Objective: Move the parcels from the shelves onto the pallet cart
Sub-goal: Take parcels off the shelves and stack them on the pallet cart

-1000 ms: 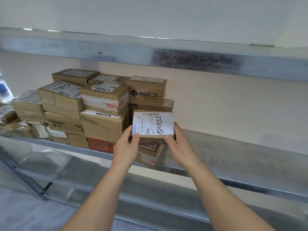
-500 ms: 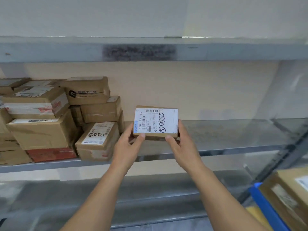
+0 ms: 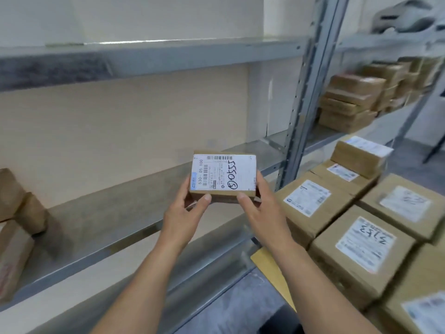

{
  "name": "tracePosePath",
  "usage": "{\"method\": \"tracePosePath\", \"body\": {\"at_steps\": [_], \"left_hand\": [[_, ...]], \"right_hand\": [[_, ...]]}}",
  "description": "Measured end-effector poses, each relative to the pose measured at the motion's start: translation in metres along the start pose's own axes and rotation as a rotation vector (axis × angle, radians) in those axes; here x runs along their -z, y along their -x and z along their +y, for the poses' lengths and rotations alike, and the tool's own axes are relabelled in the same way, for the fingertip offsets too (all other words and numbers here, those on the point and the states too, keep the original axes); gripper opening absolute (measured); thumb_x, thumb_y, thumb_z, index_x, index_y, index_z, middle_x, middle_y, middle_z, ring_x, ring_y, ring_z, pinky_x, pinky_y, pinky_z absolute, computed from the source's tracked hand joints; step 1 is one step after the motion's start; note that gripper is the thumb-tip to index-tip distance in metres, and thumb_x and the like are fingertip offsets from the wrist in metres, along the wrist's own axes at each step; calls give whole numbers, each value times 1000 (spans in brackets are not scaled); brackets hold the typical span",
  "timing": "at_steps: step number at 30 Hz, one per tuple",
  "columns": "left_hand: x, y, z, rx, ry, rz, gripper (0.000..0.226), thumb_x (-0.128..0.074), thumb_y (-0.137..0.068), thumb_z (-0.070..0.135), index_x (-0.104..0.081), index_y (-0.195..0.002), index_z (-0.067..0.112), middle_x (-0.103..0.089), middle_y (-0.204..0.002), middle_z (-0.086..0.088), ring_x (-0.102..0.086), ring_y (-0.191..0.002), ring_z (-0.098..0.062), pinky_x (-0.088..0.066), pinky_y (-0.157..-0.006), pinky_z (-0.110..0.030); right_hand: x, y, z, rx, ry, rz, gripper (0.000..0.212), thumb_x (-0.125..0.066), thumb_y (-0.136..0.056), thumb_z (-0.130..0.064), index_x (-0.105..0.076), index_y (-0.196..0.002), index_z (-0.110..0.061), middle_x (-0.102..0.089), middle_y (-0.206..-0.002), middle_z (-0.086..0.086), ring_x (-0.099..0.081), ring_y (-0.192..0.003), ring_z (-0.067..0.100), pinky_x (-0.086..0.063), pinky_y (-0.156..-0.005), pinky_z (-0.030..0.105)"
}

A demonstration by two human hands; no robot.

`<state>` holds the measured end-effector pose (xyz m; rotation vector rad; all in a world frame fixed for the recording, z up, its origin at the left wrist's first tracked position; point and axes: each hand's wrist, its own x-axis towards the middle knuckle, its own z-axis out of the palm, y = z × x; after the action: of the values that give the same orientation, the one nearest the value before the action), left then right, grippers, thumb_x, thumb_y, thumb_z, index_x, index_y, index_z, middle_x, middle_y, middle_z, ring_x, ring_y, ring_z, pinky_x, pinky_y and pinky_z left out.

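Note:
A small brown parcel (image 3: 224,175) with a white label and handwritten marks is held in the air in front of the metal shelf (image 3: 125,196). My left hand (image 3: 186,210) grips its left end, thumb on the front edge. My right hand (image 3: 261,208) grips its right end the same way. To the right, several labelled brown parcels (image 3: 361,247) lie stacked together, with a yellow board (image 3: 269,263) showing under them; the cart itself is hidden. A few parcels (image 3: 16,213) remain at the shelf's far left.
A grey shelf upright (image 3: 303,100) stands between the shelf bay and the stacked parcels. Beyond it, another shelf (image 3: 356,102) carries more brown boxes. A lower shelf level (image 3: 197,268) runs under my arms. Grey floor (image 3: 240,307) shows below.
The view has swung right along the shelf. The parcel, gripped by both hands, has left the stack on the left and now hangs near the stacked parcels on the right.

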<state>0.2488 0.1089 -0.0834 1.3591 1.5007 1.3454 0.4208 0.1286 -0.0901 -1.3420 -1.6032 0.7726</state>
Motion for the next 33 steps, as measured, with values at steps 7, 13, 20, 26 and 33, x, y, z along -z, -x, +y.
{"method": "tracePosePath", "body": {"at_steps": [7, 13, 20, 26, 33], "left_hand": [[-68, -35, 5, -37, 13, -206, 63, -65, -87, 20, -39, -140, 41, -60, -123, 20, -56, -109, 4, -42, -97, -24], [-121, -76, 8, -48, -6, -375, 39, -65, -86, 16, -56, -116, 39, -63, -116, 14, -57, -110, -4, -44, -91, -24], [-185, -124, 23, -100, -80, -602, 48, -62, -88, 15, -47, -130, 34, -62, -115, 16, -57, -107, -3, -44, -91, -26], [-239, -156, 21, -141, -154, -734, 49, -57, -92, 16, -42, -135, 34, -60, -123, 9, -56, -114, -13, -46, -99, -43], [-289, -186, 18, -224, -229, -801, 46, -55, -93, 21, -40, -135, 35, -58, -118, 12, -57, -110, -14, -43, -89, -31]], "right_hand": [[47, -4, 30, -134, 16, 249, 64, -52, -87, -54, -36, -144, -33, -51, -135, -14, -51, -121, 8, -44, -102, 38], [80, -22, 46, -202, 163, 413, 56, -62, -88, -39, -43, -140, -29, -53, -130, -10, -48, -118, 9, -43, -101, 37], [117, -51, 71, -338, 264, 530, 62, -62, -88, -18, -37, -144, -30, -51, -128, -3, -47, -119, 15, -42, -94, 32], [139, -73, 94, -466, 339, 613, 61, -55, -90, -19, -33, -146, -31, -54, -129, -1, -52, -114, 16, -46, -94, 37], [160, -96, 113, -572, 399, 669, 58, -53, -89, -17, -36, -144, -26, -55, -130, 0, -53, -116, 22, -45, -97, 42]]}}
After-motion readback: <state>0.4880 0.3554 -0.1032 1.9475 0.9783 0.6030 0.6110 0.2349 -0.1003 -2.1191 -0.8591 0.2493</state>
